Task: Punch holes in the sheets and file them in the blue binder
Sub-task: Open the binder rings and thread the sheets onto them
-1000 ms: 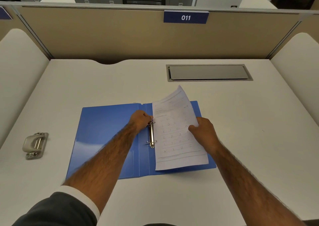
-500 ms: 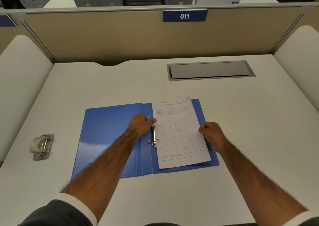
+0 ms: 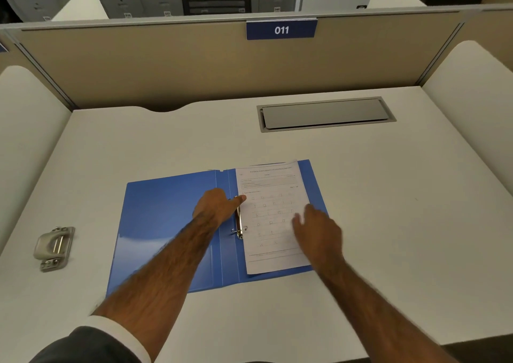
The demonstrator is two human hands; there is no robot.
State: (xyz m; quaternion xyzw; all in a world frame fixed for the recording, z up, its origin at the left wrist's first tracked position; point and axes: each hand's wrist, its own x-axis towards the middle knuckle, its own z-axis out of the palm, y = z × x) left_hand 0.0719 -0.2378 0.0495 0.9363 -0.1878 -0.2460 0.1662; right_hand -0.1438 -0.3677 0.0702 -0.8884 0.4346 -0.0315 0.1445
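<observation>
The blue binder (image 3: pixel 166 224) lies open on the white desk. A printed sheet (image 3: pixel 270 190) lies flat on its right half, its left edge at the metal ring mechanism (image 3: pixel 239 224). My left hand (image 3: pixel 216 206) rests at the top of the rings, a fingertip touching the sheet's upper left edge. My right hand (image 3: pixel 316 228) lies over the right side of the sheet, fingers spread and blurred, holding nothing. The metal hole punch (image 3: pixel 54 247) stands apart at the desk's left.
A grey cable hatch (image 3: pixel 326 114) is set into the desk at the back right. A beige partition with a blue "011" label (image 3: pixel 281 29) closes the back. White side panels (image 3: pixel 27 129) flank the desk on both sides.
The sheet went from lifted and tilted to lying flat on the binder's right half. My right hand let go of its right edge and moved left onto the page with fingers spread.
</observation>
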